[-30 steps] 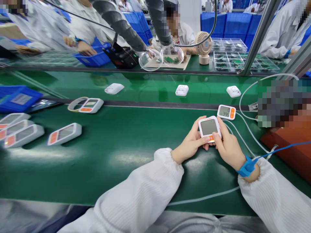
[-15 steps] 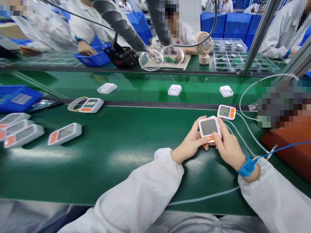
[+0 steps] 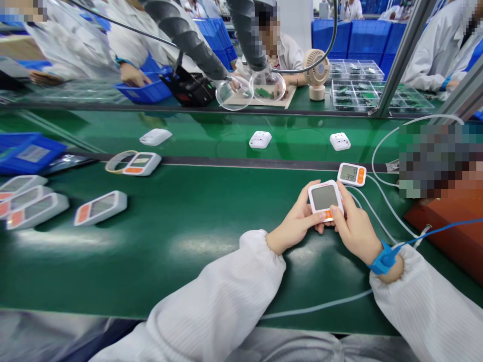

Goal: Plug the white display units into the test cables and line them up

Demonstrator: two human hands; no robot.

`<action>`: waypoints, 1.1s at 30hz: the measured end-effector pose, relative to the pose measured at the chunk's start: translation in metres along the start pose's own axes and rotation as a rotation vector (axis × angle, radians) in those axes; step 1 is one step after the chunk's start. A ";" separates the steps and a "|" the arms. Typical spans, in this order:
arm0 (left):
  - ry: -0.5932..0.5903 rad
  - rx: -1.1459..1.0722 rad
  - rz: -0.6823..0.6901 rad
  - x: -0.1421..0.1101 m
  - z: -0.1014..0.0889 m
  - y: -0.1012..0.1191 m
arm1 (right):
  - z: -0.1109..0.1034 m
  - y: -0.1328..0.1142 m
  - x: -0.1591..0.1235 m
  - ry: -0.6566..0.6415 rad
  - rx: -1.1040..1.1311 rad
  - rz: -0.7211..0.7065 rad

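Both my hands hold a white digital monitor (image 3: 325, 197) with a grey LCD screen and orange buttons. My left hand (image 3: 296, 221) grips its left side, the thumb at the lower edge by the buttons. On the right side, my right hand (image 3: 356, 229) wraps round it with the thumb over an orange button. Some fingers are hidden under the monitor. Just behind it lies a second monitor (image 3: 351, 174) showing digits, with pale tubes (image 3: 385, 201) running from it. A blue wrist strap (image 3: 384, 259) with a cord is on my right wrist.
Several monitors (image 3: 101, 207) lie at left, near a blue bin (image 3: 30, 153). One more monitor (image 3: 142, 164) sits by a yellowish ring (image 3: 119, 162). White housings (image 3: 260, 140) rest on the green conveyor belt (image 3: 204, 133). Co-workers sit beyond, near a small fan (image 3: 317, 70).
The white housings on the belt have shifted a little to the left. My hands and the held monitor stay in the same place.
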State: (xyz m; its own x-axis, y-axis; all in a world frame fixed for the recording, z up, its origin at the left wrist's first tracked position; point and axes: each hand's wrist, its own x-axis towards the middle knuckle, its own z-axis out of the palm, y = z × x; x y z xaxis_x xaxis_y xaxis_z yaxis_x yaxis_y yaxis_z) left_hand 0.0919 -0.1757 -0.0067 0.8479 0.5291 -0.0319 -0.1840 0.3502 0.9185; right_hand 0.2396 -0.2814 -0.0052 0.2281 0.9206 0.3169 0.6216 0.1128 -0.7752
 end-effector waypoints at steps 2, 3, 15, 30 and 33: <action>-0.001 0.001 0.001 0.000 0.000 0.000 | 0.000 0.000 0.000 -0.002 -0.001 0.001; -0.001 0.002 0.000 0.000 -0.001 -0.001 | 0.000 0.000 0.000 -0.004 -0.001 0.002; -0.008 0.017 0.037 0.000 0.002 0.000 | -0.002 -0.001 0.001 -0.037 0.011 0.018; -0.002 0.044 0.050 -0.001 0.003 0.001 | 0.000 0.005 0.001 0.010 -0.104 -0.031; -0.005 0.054 0.045 0.000 0.002 -0.001 | 0.001 0.005 0.002 0.058 -0.122 -0.062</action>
State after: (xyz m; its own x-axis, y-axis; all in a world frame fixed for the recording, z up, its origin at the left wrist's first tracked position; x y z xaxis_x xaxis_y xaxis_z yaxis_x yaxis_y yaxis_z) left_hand 0.0930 -0.1779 -0.0062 0.8419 0.5395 0.0118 -0.1952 0.2841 0.9387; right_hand 0.2427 -0.2789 -0.0092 0.2266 0.8899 0.3959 0.7215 0.1196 -0.6820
